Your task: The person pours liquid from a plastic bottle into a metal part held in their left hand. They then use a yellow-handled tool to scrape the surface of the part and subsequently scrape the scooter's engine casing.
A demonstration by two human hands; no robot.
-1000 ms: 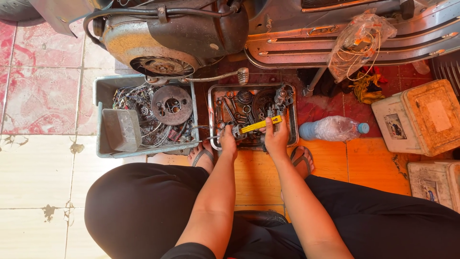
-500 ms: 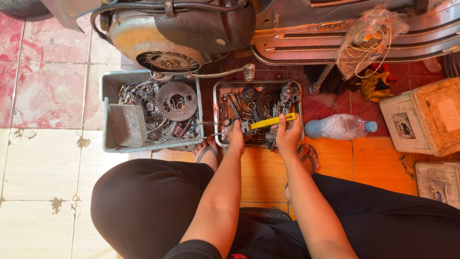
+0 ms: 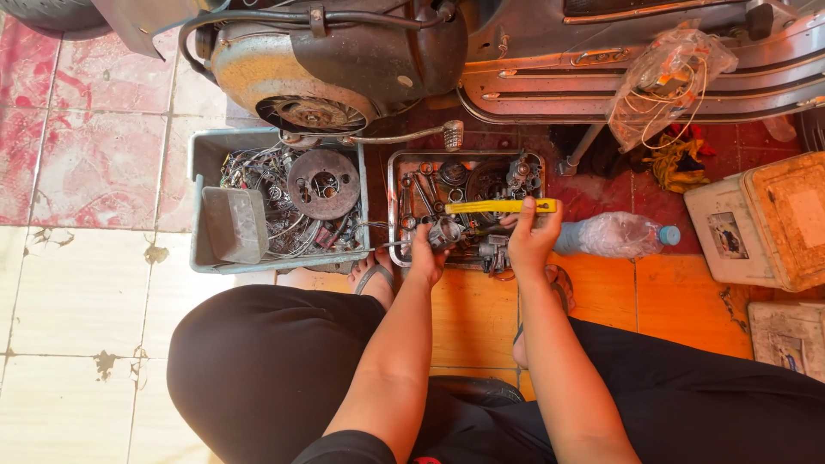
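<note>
I am seated over a metal tray (image 3: pixel 394 215) full of wrenches, sockets and greasy engine parts. My right hand (image 3: pixel 533 239) grips a yellow-handled tool (image 3: pixel 498 207) that lies across the tray, pointing left. My left hand (image 3: pixel 427 254) is closed on a small metal part (image 3: pixel 447 230) at the tray's near edge. Both forearms reach forward between my knees, in black trousers.
A grey plastic bin (image 3: pixel 206 155) with wires, a round metal disc (image 3: pixel 323 183) and a small grey box stands left of the tray. A scooter's engine and body (image 3: pixel 344 51) loom behind. A plastic bottle (image 3: pixel 614 235) and worn boxes (image 3: pixel 765 219) lie to the right.
The view has shifted, so everything sits slightly lower and further right. My right hand has lifted the yellow-handled tool a little and levelled it; my left hand stays at the tray's near edge.
</note>
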